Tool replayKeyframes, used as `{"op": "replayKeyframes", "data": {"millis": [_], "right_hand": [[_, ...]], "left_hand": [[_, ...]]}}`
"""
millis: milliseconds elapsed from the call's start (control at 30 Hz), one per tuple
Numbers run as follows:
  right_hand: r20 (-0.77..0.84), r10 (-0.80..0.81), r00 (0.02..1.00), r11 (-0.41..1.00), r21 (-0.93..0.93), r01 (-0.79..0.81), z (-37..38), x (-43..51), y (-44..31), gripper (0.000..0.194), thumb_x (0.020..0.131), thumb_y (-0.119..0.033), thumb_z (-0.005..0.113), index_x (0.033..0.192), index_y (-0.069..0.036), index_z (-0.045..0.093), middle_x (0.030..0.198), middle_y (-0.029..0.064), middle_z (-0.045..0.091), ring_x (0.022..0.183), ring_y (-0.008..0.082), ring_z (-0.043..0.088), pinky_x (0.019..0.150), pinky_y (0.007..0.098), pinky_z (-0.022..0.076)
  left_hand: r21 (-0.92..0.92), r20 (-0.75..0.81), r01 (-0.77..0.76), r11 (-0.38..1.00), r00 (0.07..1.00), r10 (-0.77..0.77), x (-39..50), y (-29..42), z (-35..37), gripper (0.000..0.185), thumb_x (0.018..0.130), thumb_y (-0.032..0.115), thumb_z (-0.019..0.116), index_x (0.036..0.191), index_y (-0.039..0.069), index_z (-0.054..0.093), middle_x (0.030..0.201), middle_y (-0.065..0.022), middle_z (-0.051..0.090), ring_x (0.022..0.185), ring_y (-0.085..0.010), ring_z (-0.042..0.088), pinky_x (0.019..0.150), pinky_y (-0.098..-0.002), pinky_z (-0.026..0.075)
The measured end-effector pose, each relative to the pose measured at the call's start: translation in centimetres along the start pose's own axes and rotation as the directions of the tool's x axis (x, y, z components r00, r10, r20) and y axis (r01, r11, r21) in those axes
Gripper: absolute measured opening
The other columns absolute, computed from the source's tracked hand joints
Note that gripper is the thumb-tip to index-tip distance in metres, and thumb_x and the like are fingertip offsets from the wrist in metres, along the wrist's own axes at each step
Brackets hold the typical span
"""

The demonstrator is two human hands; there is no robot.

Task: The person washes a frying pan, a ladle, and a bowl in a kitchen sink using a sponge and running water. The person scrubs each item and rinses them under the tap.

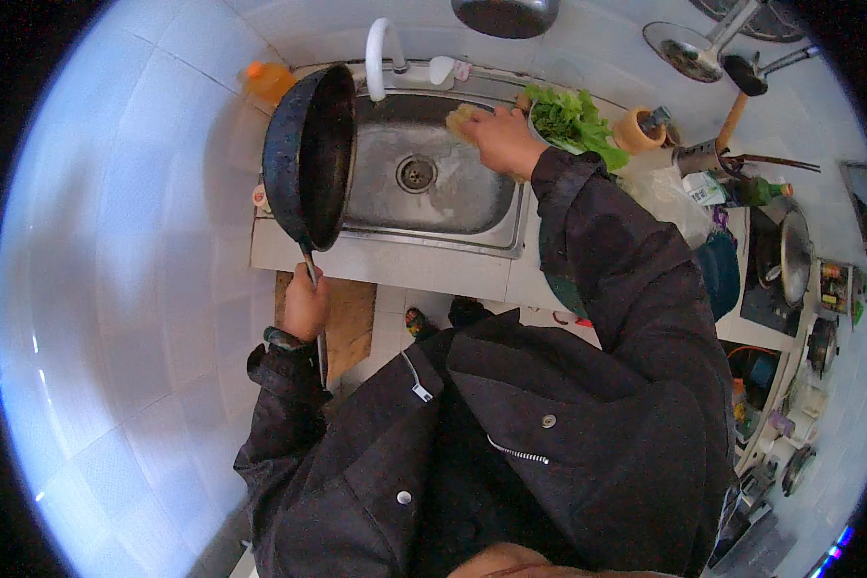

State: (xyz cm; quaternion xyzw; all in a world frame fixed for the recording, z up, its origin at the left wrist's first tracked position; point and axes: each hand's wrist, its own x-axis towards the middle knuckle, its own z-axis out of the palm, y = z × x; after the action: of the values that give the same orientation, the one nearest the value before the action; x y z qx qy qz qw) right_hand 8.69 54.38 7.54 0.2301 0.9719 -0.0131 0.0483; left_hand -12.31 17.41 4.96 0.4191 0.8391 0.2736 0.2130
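My left hand [305, 302] grips the long handle of a dark wok [289, 155]. The wok is tilted on its side over the left end of a stainless steel sink [376, 206], its hollow facing right. At the sink's right back corner, my right hand [502, 137] holds a yellowish scrubbing pad [464, 121] in its fingers. The drain [416, 174] in the basin is uncovered, and the metal around it looks wet. A white curved faucet [378, 58] rises at the sink's back edge; whether water runs from it cannot be made out.
Leafy lettuce [571, 119] in a bowl stands right of the sink, beside a wooden holder [639, 130] and a clear plastic bag [668, 202]. An orange bottle [269, 82] is behind the wok. Ladles [686, 54] hang on the wall. A lidded pan [795, 253] sits at far right.
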Motion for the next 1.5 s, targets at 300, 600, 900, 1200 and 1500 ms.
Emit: {"op": "replayKeyframes", "data": {"millis": [300,600,900,1200,1500], "right_hand": [[0.009,0.216,0.976,0.721,0.673,-0.165,3.7,5.7,1.2,0.055,0.072,-0.008,0.057,0.127,-0.011,0.048,0.111,0.0104,0.058,0.091,0.0297,0.058,0.081,0.0437,0.0460],[0.480,0.156,0.863,-0.530,0.778,-0.337,6.9,11.3,3.0,0.077,0.070,-0.001,0.057,0.141,-0.008,0.028,0.118,0.0123,0.052,0.099,0.0264,0.055,0.083,0.0388,0.0481],[0.365,0.077,0.928,-0.607,0.756,-0.247,9.3,14.5,3.3,0.035,0.071,-0.005,0.056,0.106,-0.003,0.055,0.096,0.0124,0.061,0.086,0.0308,0.061,0.078,0.0439,0.0518],[0.408,0.097,0.908,-0.685,0.689,-0.237,9.7,15.9,4.8,0.020,0.072,-0.009,0.060,0.090,0.001,0.060,0.088,0.0133,0.064,0.082,0.0295,0.063,0.078,0.0434,0.0522],[0.432,0.096,0.897,-0.714,0.658,-0.241,9.0,15.0,4.9,0.019,0.077,-0.009,0.057,0.092,0.002,0.061,0.090,0.0120,0.065,0.082,0.0265,0.063,0.077,0.0387,0.0524]], "left_hand": [[-0.706,0.587,0.618,0.346,0.784,-0.203,-2.2,5.5,-2.1,0.009,0.090,0.015,0.048,0.098,0.010,0.046,0.059,0.0015,0.037,0.039,-0.0090,0.039,0.036,-0.0255,0.036],[-0.705,0.707,0.708,-0.046,0.706,0.036,-4.5,4.2,2.7,0.009,0.093,0.012,0.044,0.101,0.010,0.046,0.059,0.0031,0.037,0.037,-0.0076,0.035,0.036,-0.0250,0.034],[-0.705,0.709,0.709,-0.003,0.705,0.012,-4.4,3.1,4.1,0.008,0.092,0.012,0.047,0.100,0.011,0.046,0.058,0.0035,0.035,0.037,-0.0083,0.033,0.035,-0.0256,0.033],[-0.682,0.724,0.728,-0.070,0.686,0.071,-3.3,2.6,4.3,0.007,0.093,0.012,0.046,0.100,0.011,0.045,0.060,0.0022,0.037,0.040,-0.0089,0.037,0.038,-0.0258,0.035],[-0.658,0.751,0.753,-0.025,0.658,0.050,-2.6,2.0,3.9,0.008,0.093,0.012,0.045,0.101,0.010,0.045,0.060,0.0019,0.037,0.040,-0.0091,0.037,0.038,-0.0247,0.035]]}}
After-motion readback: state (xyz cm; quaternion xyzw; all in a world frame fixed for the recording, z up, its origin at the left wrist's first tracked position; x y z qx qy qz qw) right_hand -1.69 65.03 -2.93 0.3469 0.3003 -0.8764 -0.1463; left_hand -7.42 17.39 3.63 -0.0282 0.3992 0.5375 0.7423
